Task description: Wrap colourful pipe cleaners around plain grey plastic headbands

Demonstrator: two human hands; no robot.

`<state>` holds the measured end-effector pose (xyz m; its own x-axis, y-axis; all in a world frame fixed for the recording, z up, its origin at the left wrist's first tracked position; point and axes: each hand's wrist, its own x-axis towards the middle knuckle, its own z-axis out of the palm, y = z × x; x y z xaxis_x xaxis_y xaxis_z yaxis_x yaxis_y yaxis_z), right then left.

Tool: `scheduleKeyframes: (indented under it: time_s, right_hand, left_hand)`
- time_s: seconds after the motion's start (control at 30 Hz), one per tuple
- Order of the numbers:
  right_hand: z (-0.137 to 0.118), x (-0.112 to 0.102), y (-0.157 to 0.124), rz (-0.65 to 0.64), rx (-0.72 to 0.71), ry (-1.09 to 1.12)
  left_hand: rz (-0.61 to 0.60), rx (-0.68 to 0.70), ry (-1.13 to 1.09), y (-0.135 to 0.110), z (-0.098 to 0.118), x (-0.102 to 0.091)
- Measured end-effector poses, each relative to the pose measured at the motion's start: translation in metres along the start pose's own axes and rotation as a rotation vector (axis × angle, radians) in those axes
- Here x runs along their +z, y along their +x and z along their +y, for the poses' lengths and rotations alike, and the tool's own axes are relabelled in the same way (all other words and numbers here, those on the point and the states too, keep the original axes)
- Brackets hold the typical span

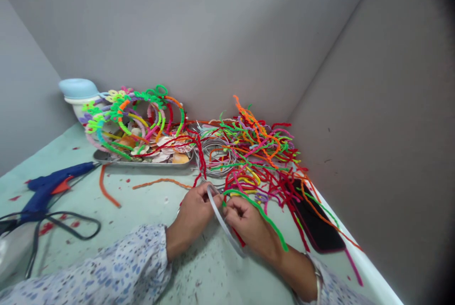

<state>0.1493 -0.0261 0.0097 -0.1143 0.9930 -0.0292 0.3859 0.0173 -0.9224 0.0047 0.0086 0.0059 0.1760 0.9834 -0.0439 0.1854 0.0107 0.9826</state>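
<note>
Glue gun [50, 186]: left of the tray [142, 163]
Headbands [142, 111]: in the tray
Pipe-cleaner pile [259, 146]: right of the tray

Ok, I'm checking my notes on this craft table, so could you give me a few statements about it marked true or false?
1. The left hand and right hand both grip a bare headband. True.
2. A green pipe cleaner lies over the right hand. True.
3. The glue gun is red. False: it is blue with an orange trigger.
4. The black phone lies beside the glue gun. False: it lies at the far right, under loose pipe cleaners.
5. The metal tray holds shells. True.
</note>
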Motion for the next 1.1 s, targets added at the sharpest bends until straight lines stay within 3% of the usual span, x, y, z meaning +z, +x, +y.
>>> scheduleKeyframes:
  time_s: [0.43, 0.8, 1.1]
  right_hand:
    - [0.006, 0.006, -0.002, 0.083, -0.139, -0.284]
    - [0.014, 0.01, 0.001, 0.193, -0.34, -0.543]
    - [0.016, 0.004, 0.002, 0.267, -0.462, -0.605]
  left_hand:
    - [0.052, 0.127, 0.066, -0.001, -0.007, 0.004]
    - [0.102, 0.023, 0.135, -0.006, 0.013, 0.004]
    - [0.105, 0.013, 0.122, -0.005, 0.008, 0.007]
